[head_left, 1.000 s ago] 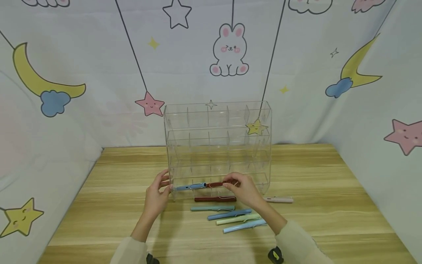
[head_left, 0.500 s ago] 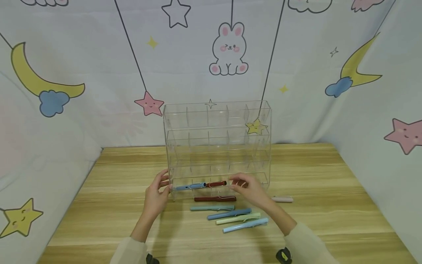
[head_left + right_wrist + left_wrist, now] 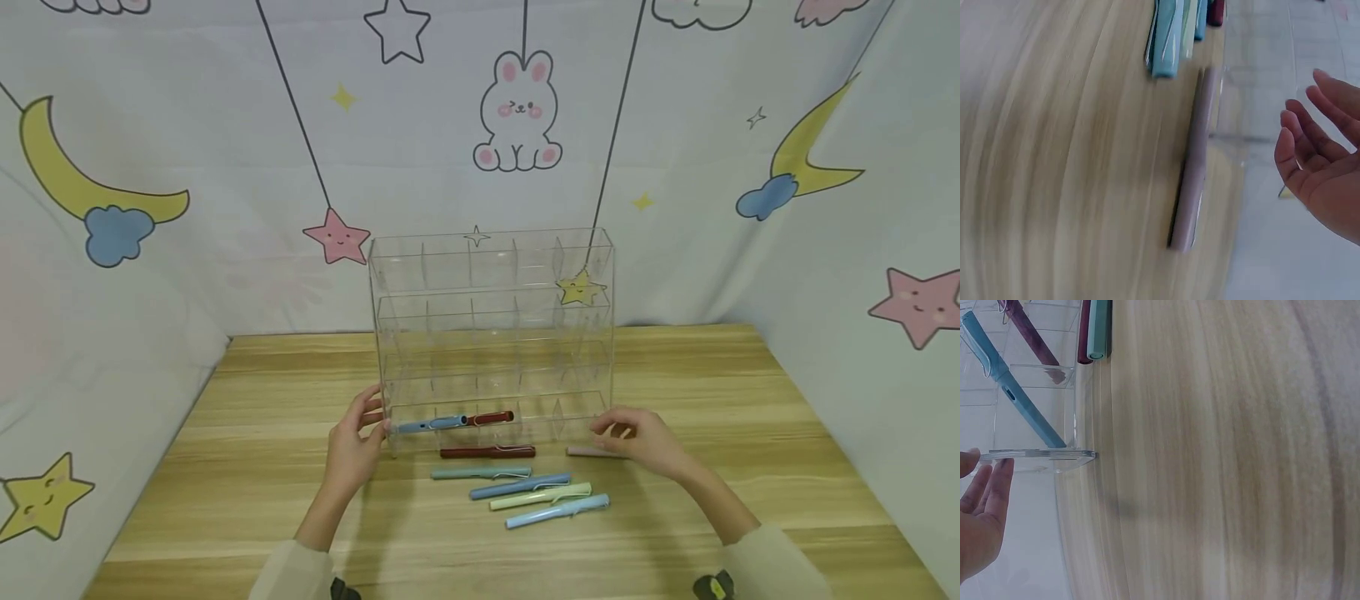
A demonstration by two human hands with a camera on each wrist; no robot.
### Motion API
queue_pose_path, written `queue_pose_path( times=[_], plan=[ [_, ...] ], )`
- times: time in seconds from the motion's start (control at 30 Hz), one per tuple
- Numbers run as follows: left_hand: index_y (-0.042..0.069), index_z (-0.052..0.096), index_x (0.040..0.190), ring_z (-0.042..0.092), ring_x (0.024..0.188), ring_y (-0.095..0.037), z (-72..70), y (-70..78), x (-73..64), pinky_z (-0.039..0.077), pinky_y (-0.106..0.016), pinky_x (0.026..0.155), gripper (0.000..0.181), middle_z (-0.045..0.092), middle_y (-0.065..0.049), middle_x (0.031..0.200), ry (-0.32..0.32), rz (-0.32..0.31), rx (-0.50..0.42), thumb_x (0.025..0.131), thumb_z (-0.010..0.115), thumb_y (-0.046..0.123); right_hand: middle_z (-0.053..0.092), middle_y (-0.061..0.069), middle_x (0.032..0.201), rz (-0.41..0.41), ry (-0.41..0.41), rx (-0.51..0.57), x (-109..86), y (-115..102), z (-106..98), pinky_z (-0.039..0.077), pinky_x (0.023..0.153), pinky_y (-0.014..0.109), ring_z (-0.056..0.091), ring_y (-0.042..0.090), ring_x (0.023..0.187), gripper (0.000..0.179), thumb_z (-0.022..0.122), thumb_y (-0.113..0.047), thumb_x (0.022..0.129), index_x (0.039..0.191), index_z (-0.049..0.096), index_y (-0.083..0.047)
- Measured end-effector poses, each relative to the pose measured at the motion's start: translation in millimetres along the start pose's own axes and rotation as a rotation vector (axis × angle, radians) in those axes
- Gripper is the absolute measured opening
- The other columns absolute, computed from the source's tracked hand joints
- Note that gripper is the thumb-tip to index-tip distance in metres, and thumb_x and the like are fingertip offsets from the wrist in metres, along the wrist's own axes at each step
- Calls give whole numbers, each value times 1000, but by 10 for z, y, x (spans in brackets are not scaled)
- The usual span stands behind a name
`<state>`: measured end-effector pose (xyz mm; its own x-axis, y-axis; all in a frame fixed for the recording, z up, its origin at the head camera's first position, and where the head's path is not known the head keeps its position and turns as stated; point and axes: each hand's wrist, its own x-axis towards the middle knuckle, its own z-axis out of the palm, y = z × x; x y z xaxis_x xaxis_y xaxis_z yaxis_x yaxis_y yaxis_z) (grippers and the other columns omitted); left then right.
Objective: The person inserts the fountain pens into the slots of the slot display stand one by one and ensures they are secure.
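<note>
A clear acrylic compartment rack (image 3: pixel 495 333) stands on the table. My left hand (image 3: pixel 354 442) pinches its left side panel between thumb and fingers, as the left wrist view shows at the panel's edge (image 3: pixel 1041 454). In the rack's bottom row lean a blue pen (image 3: pixel 431 424) and a dark red pen (image 3: pixel 491 418). My right hand (image 3: pixel 641 437), fingers loosely bent and holding nothing, is over the pale pinkish pen (image 3: pixel 592 452) near the rack's right front corner. That pen (image 3: pixel 1194 162) lies on the wood apart from the fingers in the right wrist view.
Before the rack lie a dark red pen (image 3: pixel 487 452), a teal pen (image 3: pixel 480 473), a blue pen (image 3: pixel 517 487), a light green pen (image 3: pixel 540 497) and a light blue pen (image 3: pixel 558 511). A printed cloth (image 3: pixel 247 167) hangs behind and beside the table (image 3: pixel 300 358).
My right hand has let go of the dark red pen in the bottom row and moved right, to over the pale pinkish pen. The left hand stays on the rack's side.
</note>
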<state>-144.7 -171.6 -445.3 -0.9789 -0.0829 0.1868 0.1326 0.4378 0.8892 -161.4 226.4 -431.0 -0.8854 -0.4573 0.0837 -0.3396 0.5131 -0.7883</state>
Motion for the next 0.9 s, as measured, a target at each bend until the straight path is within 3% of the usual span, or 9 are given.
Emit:
queue_pose_path(
  times=[0.3,0.5,0.7,0.8,0.9],
  plan=[
    [2,42,131,55,103,-39,-3,0,2,51,-46,81,51,53,-26,116,5,-1,5,84,57,-11,59,15,97,112,97,-94,-293,369,-198,42,54,22,45,13,70,23,70,-4,79,99,63,5],
    [1,42,131,56,102,-39,-6,5,5,51,-46,81,51,54,-26,116,4,0,-2,84,57,-11,56,13,97,128,146,-154,-386,570,-141,40,61,22,45,20,78,26,72,-5,76,99,64,3],
    [1,42,131,55,103,-39,2,-2,6,51,-45,80,51,53,-26,116,-5,7,-13,84,57,-10,58,13,99,108,183,-208,-426,678,-57,45,77,40,51,30,91,27,72,3,73,99,64,1],
    [1,42,131,55,103,-39,0,-1,2,51,-46,81,51,53,-26,116,-3,9,-7,84,57,-10,58,14,100,104,193,-214,-434,696,-24,43,79,47,50,32,94,27,71,5,73,99,64,0],
    [1,41,132,55,103,-40,-8,2,-2,51,-47,81,51,53,-26,116,-3,11,-4,84,57,-10,58,13,100,111,201,-216,-435,699,-3,43,79,47,48,32,94,26,70,5,74,99,65,-1]
  ],
)
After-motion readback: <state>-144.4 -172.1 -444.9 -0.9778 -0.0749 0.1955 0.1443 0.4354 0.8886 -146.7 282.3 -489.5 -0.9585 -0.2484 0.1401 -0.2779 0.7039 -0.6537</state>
